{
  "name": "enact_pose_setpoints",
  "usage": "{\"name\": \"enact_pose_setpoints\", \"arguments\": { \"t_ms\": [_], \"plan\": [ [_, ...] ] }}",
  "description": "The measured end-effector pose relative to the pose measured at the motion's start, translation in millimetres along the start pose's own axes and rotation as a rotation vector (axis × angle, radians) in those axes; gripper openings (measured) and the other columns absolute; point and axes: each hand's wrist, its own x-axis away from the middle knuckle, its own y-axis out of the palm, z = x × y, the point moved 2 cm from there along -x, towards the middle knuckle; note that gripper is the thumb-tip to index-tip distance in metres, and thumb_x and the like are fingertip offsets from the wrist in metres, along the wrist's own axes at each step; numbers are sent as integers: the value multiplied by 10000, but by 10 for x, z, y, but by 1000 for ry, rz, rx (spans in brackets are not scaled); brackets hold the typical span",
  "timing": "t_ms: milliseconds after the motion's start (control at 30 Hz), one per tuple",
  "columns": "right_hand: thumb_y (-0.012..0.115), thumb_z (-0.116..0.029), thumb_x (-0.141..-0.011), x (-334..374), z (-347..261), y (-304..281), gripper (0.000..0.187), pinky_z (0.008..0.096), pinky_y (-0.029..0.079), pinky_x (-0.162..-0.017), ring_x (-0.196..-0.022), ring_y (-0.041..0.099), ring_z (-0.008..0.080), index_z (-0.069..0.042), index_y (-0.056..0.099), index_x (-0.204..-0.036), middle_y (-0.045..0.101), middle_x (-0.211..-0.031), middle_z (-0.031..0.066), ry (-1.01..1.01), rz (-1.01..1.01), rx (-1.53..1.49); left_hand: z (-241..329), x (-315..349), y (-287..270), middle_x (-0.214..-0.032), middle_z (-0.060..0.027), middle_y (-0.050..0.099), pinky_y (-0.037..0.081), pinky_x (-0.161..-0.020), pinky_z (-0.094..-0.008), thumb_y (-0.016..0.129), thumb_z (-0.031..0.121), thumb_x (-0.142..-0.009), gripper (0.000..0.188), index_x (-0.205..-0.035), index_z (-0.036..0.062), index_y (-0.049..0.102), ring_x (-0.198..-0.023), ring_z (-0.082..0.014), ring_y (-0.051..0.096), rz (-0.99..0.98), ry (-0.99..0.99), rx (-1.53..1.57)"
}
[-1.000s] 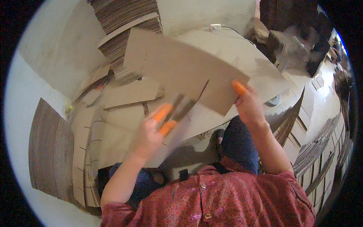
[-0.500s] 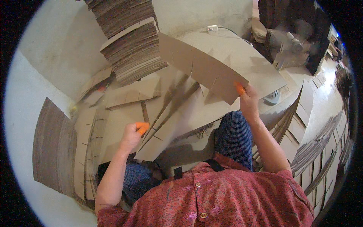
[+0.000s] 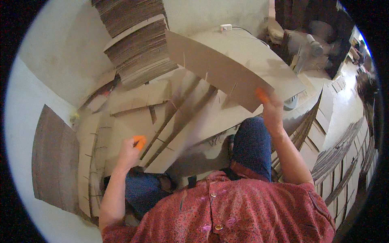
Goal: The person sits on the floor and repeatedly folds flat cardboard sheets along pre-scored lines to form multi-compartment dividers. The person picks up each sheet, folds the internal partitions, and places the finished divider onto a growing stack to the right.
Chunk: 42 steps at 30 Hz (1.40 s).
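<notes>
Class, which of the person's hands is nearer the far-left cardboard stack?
Left: the left hand is right of the stack; the right hand is much farther right, gripping a sheet.

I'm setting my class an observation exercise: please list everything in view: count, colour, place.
Cardboard sheet: one, brown, upper centre
Slotted strips: at least two, brown, centre
Cardboard stacks: two, brown, upper left
Sheet pile: one, grey-brown, far left
Slotted sheets: many, brown, lower right
Work surface: one, pale, centre
Adapter: one, white, top centre
Cable: at least one, dark, top centre
Rounded object: one, grey-blue, right
Blurred items: count unclear, greyish, upper right
Wall: one or more, pale, top
Shirt: one, red, bottom
Trousers: one pair, blue, lower centre
Left hand: one, orange-tipped, left
Right hand: one, orange-tipped, on the sheet
</notes>
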Motion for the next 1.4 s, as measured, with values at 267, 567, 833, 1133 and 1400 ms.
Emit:
{"name": "enact_pose_setpoints", "arguments": {
  "t_ms": [267,567,833,1133,1400],
  "plan": [
    [515,-33,-862,-90,-1,203,175,234,438,-718,-800,531,92,13,602,-1007,633,-862,26,-35,-48,72,-18,213,-136,-773,-114,645,436,-597,-248,574,44,-808,176,-958,-23,637,-665,-101,549,66,87,-111],
    [518,-48,-852,-177,211,352,165,246,431,-695,-758,525,112,6,598,-986,623,-822,42,-80,-102,99,-118,185,-91,-781,-134,657,453,-574,-251,608,25,-787,170,-948,-12,645,-646,-117,582,130,162,-90],
    [537,-106,-870,-35,263,252,166,257,430,-638,-706,508,98,6,604,-974,617,-764,60,-12,-167,247,-372,73,-172,-703,-106,631,442,-550,-272,597,16,-779,163,-935,21,647,-597,-131,560,238,1,-200],
    [540,-120,-874,179,623,213,163,262,425,-604,-663,493,90,4,604,-958,590,-684,69,44,-177,229,63,59,-121,-936,-159,643,482,-740,-310,629,101,-798,249,-1033,18,617,-831,-246,623,400,287,-345],
    [543,-122,-855,138,619,325,180,273,442,-643,-679,546,133,-11,615,-977,606,-730,126,-56,-113,255,1276,-498,587,-1022,-175,614,452,-834,-355,641,157,-789,329,-1084,20,588,-965,-300,582,-38,512,-216]
  ]
}}
